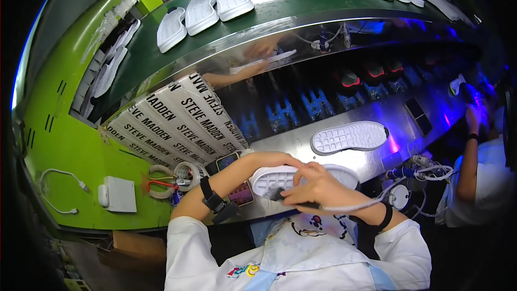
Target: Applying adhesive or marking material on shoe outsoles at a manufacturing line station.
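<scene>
A white shoe sole (264,182) with a ridged, gridded inside lies before me at the near edge of the metal ledge. My left hand (283,159) reaches over its far edge and holds it; most of the fingers are hidden behind my right hand. In my right hand (318,186), closed fingers grip a small dark brush (277,194), its tip against the inside of the sole. A pale tube (358,206) runs from beneath that hand along the wrist. Just beyond, another white sole (350,137) rests on the ledge, apart from both hands.
A taped carton (177,118) stands left. Scissors (161,184), tape rolls (188,175), a white box (119,194) and a cable (51,191) lie on the green table. Phone (240,191) beside my left forearm. Soles (202,13) sit on the green belt (291,5). A co-worker's arm (468,167) is right.
</scene>
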{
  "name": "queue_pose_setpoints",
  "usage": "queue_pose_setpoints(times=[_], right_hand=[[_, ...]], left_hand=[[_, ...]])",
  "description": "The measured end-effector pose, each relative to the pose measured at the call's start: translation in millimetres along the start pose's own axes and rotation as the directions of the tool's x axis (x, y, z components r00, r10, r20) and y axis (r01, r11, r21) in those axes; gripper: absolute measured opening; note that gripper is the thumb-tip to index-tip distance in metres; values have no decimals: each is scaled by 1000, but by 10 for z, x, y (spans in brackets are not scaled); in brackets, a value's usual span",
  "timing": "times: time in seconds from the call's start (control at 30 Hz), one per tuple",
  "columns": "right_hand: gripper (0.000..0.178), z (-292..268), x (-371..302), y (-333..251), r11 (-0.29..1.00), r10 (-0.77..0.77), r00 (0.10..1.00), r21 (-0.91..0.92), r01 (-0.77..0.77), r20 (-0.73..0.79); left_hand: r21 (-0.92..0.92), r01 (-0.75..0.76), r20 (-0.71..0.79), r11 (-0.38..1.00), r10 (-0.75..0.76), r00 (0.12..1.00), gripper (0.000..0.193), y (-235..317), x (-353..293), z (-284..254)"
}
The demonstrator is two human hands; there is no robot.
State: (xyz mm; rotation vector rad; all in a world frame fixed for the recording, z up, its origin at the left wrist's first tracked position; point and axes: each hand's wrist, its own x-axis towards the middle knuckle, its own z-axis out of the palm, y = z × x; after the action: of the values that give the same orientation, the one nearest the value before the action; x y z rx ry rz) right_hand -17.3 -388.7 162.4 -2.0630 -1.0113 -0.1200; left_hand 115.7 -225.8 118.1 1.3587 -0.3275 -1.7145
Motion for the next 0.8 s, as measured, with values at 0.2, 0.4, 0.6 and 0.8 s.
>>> queue_pose_setpoints(times=[0.2, 0.4, 0.6, 0.8], right_hand=[[21, -423, -222, 69, 739, 452, 885, 602, -301, -113], [22, 32, -120, 157, 440, 726, 686, 801, -407, -50], [18, 421, 150, 80, 996, 85, 876, 14, -89, -474], [21, 391, 56, 163, 986, 113, 951, 154, -70, -289]], left_hand=[[-735, 107, 242, 670, 111, 964, 61, -191, -242, -296], [-785, -619, -352, 27, 803, 481, 74, -700, 299, 440], [-544, -839, -686, -15, 584, 435, 71, -927, 622, 308], [-806, -590, -375, -58, 821, 431, 75, -550, 322, 433]])
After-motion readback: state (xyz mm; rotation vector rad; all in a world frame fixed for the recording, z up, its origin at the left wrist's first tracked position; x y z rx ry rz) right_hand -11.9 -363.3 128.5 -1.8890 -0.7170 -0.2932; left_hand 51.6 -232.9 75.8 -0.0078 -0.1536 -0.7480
